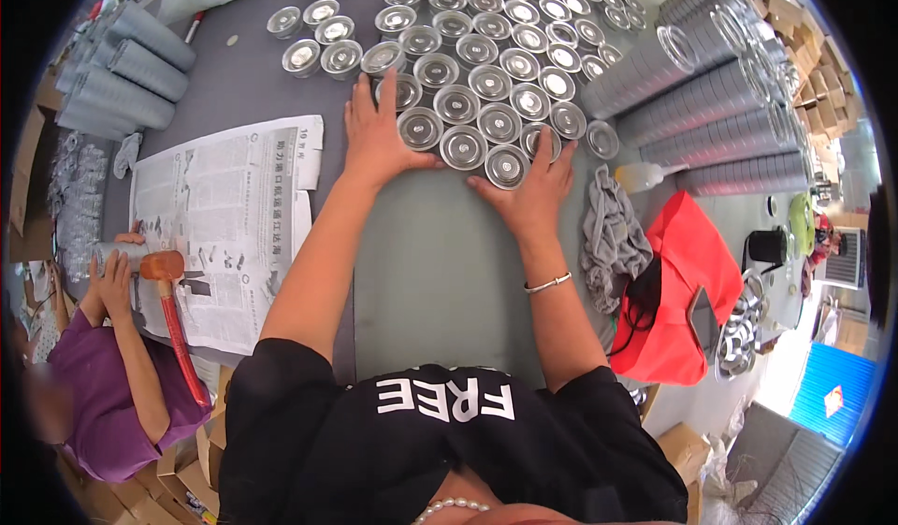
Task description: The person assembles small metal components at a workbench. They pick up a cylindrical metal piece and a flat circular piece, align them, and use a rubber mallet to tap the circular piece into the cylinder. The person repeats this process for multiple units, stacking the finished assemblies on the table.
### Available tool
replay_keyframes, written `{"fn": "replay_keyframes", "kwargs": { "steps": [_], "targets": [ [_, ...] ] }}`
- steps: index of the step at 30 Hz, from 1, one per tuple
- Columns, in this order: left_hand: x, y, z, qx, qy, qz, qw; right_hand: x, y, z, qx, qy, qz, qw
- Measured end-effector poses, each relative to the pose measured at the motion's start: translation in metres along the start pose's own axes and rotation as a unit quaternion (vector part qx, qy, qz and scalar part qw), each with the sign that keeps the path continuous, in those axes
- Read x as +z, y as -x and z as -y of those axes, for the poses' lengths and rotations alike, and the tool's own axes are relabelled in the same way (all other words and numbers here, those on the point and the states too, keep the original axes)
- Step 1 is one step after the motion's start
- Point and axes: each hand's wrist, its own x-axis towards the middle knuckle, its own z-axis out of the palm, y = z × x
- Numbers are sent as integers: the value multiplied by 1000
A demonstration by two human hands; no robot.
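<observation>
Many round, shallow silvery cups [490, 83] with shiny rims and a small round mark in the middle stand close together on the grey table in front of me. My left hand [374, 142] rests at the group's left edge, fingers spread and thumb pointing inward, touching the nearest cups there. At the near right corner my right hand [535, 191] has its thumb and fingers apart, on either side of the front cup [507, 167]. Neither hand lifts anything. A smaller cluster of the same cups [334, 29] stands beyond my left hand.
Long stacks of grey ringed pieces [692, 90] lie at the right, near a grey cloth [613, 230], a squeeze bottle [641, 176] and a red bag [687, 287]. At left, newspaper [224, 216] bears a red-handled mallet [168, 291]; a co-worker's hands [114, 277] are beside it.
</observation>
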Motion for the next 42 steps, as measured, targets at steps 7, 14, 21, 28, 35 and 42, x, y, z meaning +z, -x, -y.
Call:
{"fn": "replay_keyframes", "kwargs": {
  "steps": [7, 14, 21, 28, 35, 42],
  "targets": [
    [7, -71, 23, 4, -9, 30, 1000, 33, -40, 27, 62, 5, -37, 997],
    [11, -139, 30, -43, -58, 52, 996, 57, -94, 46, 121, 5, -33, 992],
    [1, -171, 15, -88, -112, 118, 983, 52, -120, 36, 100, -50, -32, 993],
    [-20, -202, 42, -48, -77, -122, 988, -30, -31, -29, 28, -46, -164, 985],
    [2, -233, 77, -6, -91, -109, 990, -21, -26, -82, 69, 98, -34, 992],
    [-33, -238, 69, 79, -237, -74, 965, 9, -42, -44, -46, -40, -78, 995]
  ]
}}
